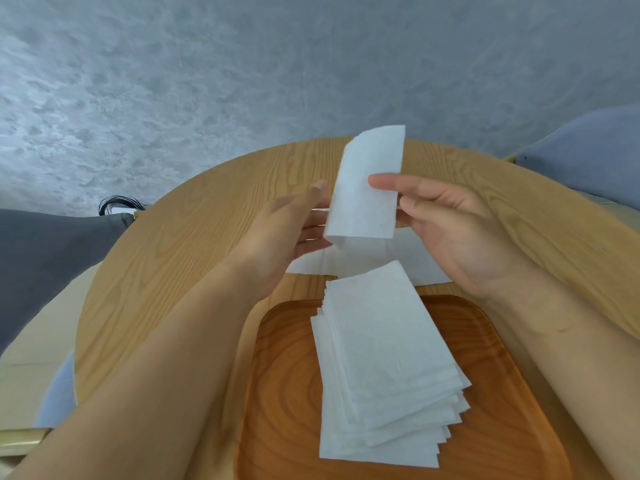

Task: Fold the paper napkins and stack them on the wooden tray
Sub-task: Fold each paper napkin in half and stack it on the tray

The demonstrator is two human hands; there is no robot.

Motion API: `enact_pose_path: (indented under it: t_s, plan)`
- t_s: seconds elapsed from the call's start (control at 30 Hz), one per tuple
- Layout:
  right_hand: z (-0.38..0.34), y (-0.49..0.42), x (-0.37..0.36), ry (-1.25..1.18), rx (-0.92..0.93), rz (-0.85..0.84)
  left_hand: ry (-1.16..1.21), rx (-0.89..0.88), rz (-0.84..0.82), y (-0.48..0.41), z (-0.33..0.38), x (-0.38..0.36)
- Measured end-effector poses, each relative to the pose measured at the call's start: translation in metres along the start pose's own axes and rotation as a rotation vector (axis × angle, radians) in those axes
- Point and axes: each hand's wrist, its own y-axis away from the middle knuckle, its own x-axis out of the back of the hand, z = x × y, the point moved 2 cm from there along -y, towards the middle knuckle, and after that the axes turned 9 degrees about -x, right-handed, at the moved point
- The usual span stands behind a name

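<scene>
Stack [384, 368] on tray [287, 393] at near edge of worktop [173, 258]; right grip [453, 233] pinches folded napkin [367, 195], left grip [284, 233] flat alongside; we align edges before laying.

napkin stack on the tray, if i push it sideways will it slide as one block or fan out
Likely fans out: the napkin stack is loose sheets, edges already staggered. Probably light, so it may skid on the glossy wooden tray. Lifted by one edge it probably droops; the held napkin curls at top.
</scene>
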Motion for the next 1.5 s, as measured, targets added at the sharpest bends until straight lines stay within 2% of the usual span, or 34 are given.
enact_pose_path:
  t_s: [0.1, 0.3, 0.47, 0.6, 0.73, 0.83, 0.93, 1.07, 1.17, 1.23, 1.5]
  plan:
    - [0.004, -0.001, 0.001, 0.051, -0.031, 0.025, 0.117, 0.029, -0.065, 0.002, 0.001, -0.001]
    - [0.008, 0.001, -0.001, 0.209, -0.094, 0.112, -0.02, -0.031, -0.034, 0.003, 0.0, -0.002]
    - [0.005, 0.002, -0.002, 0.202, -0.081, 0.126, -0.025, -0.004, -0.01, 0.004, 0.003, -0.001]
    - [-0.005, 0.003, -0.006, -0.045, 0.01, 0.044, 0.058, 0.104, -0.013, 0.005, 0.002, -0.002]
    - [-0.018, 0.003, -0.004, -0.355, 0.049, -0.042, 0.351, 0.228, -0.137, 0.006, 0.004, -0.007]
    - [-0.025, 0.006, 0.004, -0.529, 0.027, -0.064, 0.498, 0.238, -0.254, 0.007, 0.007, -0.01]
    - [-0.028, 0.007, 0.009, -0.554, 0.01, 0.004, 0.445, 0.177, -0.278, 0.009, 0.006, -0.013]
    - [-0.028, 0.009, 0.01, -0.437, -0.063, 0.155, 0.363, 0.085, -0.158, 0.007, 0.002, -0.01]
    - [-0.024, 0.011, 0.012, -0.073, -0.071, 0.411, 0.316, 0.017, -0.08, 0.003, 0.003, -0.001]
    - [-0.021, 0.011, 0.012, 0.115, -0.039, 0.523, 0.272, -0.016, -0.036, 0.002, 0.003, 0.003]
    - [-0.019, 0.013, -0.001, 0.252, 0.003, 0.569, 0.222, -0.027, -0.028, 0.001, 0.001, 0.001]
